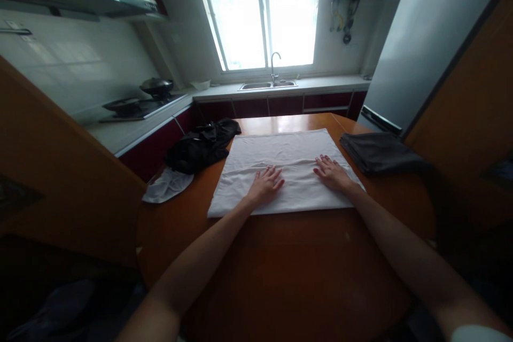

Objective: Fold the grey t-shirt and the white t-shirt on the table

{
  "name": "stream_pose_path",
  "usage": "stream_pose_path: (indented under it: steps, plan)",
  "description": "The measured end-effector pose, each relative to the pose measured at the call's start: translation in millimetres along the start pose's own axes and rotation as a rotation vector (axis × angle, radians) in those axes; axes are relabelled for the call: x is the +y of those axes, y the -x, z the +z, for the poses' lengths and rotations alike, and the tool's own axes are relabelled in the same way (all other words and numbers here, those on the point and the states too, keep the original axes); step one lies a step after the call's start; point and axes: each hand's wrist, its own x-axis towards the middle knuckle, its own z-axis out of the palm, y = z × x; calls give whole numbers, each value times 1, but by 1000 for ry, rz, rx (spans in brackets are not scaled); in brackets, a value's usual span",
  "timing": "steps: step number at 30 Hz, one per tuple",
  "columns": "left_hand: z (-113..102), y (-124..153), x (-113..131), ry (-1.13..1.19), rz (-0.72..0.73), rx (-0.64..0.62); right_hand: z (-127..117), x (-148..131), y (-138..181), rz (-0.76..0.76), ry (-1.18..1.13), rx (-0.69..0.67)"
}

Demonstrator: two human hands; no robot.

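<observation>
A white cloth (280, 147) lies spread in a rough rectangle on the wooden table (304, 267), with a wrinkle running across its middle. My left hand (266, 184) rests flat on the near half of it, fingers spread. To the right, my right hand (331, 172) also presses flat on the cloth near its right side, fingers apart. Neither hand grips anything. I cannot tell whether the cloth is a garment or a plain sheet.
Black crumpled fabric (202, 144) lies at the table's left, partly over a pale cloth piece (168, 185). Dark grey folded fabric (380, 152) sits at the right. Beyond are a sink (256, 86), a stove (140, 109) with pans and a fridge (420, 43).
</observation>
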Motion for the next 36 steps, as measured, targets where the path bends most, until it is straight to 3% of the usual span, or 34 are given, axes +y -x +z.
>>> stream_pose_path:
  steps: [5, 11, 16, 22, 25, 32, 36]
  plan:
    - [-12, 6, -22, -80, -240, 70, 4, -24, 10, 46, 11, 160]
    - [-12, 5, -33, -97, -322, -1, 11, -60, 19, -40, -42, -6]
    - [-12, 3, -35, -94, -330, -27, 4, -27, 14, 69, 8, -10]
    - [-14, 4, -31, -66, -335, -39, 4, 12, 7, 89, 37, -2]
    - [-17, 6, -41, -39, -314, -59, 9, 14, 5, 84, 50, 16]
    - [-39, 29, -103, -98, -319, -111, 10, 16, 7, 76, 39, 25]
    - [-45, 37, -93, -163, -286, -12, 3, 0, 13, 108, 58, 98]
